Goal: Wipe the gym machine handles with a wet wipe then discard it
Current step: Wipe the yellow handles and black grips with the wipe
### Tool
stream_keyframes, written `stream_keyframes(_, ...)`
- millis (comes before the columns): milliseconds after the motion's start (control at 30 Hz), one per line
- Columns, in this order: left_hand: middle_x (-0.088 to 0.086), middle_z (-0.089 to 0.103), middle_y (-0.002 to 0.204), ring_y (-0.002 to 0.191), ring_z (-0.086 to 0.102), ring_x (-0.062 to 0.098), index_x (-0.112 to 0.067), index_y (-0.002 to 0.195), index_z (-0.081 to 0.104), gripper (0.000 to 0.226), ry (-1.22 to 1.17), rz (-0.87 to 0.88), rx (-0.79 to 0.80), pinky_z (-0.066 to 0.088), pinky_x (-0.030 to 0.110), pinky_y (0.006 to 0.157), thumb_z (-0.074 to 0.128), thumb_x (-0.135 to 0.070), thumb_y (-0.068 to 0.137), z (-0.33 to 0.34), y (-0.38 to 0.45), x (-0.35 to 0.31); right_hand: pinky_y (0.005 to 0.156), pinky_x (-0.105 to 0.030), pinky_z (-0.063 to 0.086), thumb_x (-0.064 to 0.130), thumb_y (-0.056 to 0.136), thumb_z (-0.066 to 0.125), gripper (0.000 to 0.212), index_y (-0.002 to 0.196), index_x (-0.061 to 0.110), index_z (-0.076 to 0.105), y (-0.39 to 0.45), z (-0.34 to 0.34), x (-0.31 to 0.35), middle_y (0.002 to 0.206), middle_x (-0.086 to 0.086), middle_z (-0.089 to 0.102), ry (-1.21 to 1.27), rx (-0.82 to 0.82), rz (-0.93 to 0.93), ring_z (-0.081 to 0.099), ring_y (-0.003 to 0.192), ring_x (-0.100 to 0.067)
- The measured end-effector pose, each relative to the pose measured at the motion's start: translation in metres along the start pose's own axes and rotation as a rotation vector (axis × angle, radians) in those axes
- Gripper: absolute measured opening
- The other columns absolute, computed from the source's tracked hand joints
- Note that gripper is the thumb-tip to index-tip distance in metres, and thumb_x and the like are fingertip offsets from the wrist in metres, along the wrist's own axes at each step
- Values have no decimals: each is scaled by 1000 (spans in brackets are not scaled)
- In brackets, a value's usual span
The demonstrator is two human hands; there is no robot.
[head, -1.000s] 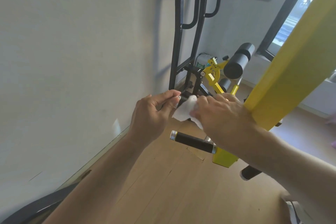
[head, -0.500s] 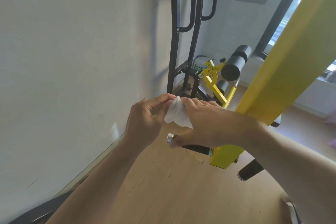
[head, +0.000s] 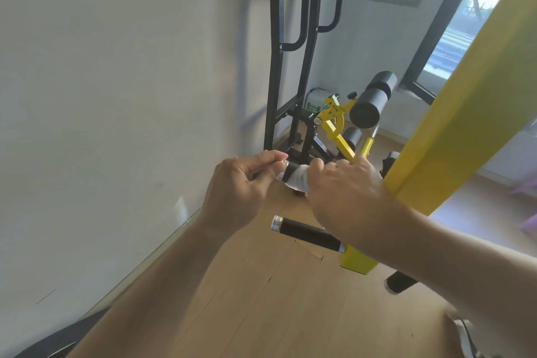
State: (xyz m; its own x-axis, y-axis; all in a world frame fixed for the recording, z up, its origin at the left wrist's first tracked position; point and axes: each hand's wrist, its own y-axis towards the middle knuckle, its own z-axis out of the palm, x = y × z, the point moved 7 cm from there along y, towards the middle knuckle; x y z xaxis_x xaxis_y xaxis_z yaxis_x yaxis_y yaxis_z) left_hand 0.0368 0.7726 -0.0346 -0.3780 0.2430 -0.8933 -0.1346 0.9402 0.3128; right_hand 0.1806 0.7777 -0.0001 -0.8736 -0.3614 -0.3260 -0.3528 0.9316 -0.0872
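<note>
Our right hand wraps the wet wipe around the upper handle, fingers curled to scrub. Left hand pinches the handle's end cap, steadying it. Lower handle waits below.

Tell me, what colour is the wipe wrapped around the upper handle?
White. The wipe shows in the head view, the only one.

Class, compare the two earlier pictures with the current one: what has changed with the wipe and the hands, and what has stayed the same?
The wet wipe, earlier bunched between the fingertips of both hands, is now wrapped round the upper handle under the right hand. The left hand now pinches that handle's end. The lower handle and yellow beam are as before.
</note>
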Motion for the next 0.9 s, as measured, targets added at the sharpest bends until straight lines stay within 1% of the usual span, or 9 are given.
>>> stream_keyframes(200,-19,77,100,95,67,-13,-30,107,78,17,74,61,-17,47,3,77,68,-29,94,5,-4,-8,73,-37,29,35,104,28,25,91,14,29,4,-6,18,75,0,47,81,-224,-62,44,65,-22)
stream_keyframes(267,-20,77,97,94,67,-13,-32,105,78,16,75,34,-37,48,5,77,69,-32,92,3,-2,-6,76,-39,35,31,103,34,22,93,13,30,-6,0,1,80,-2,53,-22,-150,-3,50,69,-22)
stream_keyframes(333,-22,77,91,90,67,-12,-33,104,78,16,76,18,-42,50,7,76,69,-35,92,4,-2,-5,92,-44,40,31,101,39,18,98,13,37,-23,10,-19,91,-7,61,-189,-32,75,61,83,-27)
stream_keyframes(400,-20,77,93,91,67,-14,-29,105,79,16,38,13,-46,46,2,75,69,-32,92,5,-2,-5,108,-53,31,30,101,38,18,105,13,45,-32,10,-24,95,-9,61,-348,38,92,63,99,-32)
stream_keyframes(467,-20,77,97,92,65,-18,-28,104,79,15,-12,-14,-39,41,-2,77,69,-29,92,7,-2,-3,115,-56,20,27,102,36,18,104,13,47,-26,4,-12,78,-8,50,-342,7,70,63,100,-33)
stream_keyframes(533,-22,77,96,94,65,-16,-30,101,80,14,-19,-38,-35,43,0,78,70,-29,92,7,-1,-1,118,-54,15,25,101,34,23,111,11,50,-8,-4,9,74,-6,44,-216,-77,0,62,102,-31)
stream_keyframes(667,-20,78,94,92,69,-10,-30,102,80,14,12,-6,-25,49,6,77,69,-27,93,3,-1,-2,120,-52,13,26,100,34,27,114,8,47,6,-2,19,99,-6,64,-68,-170,-91,62,105,-31)
stream_keyframes(833,-20,77,95,93,67,-14,-28,104,79,16,21,1,-62,42,-2,77,70,-31,91,0,-1,-1,116,-63,4,28,101,37,22,108,8,43,-37,15,-14,89,-8,59,-534,26,7,61,105,-36)
stream_keyframes(900,-21,77,95,92,66,-16,-29,104,79,16,33,3,-67,42,-2,77,69,-31,92,2,-2,-1,118,-63,3,26,101,37,20,105,9,45,-31,9,-8,77,-6,50,-511,-12,-7,62,100,-35)
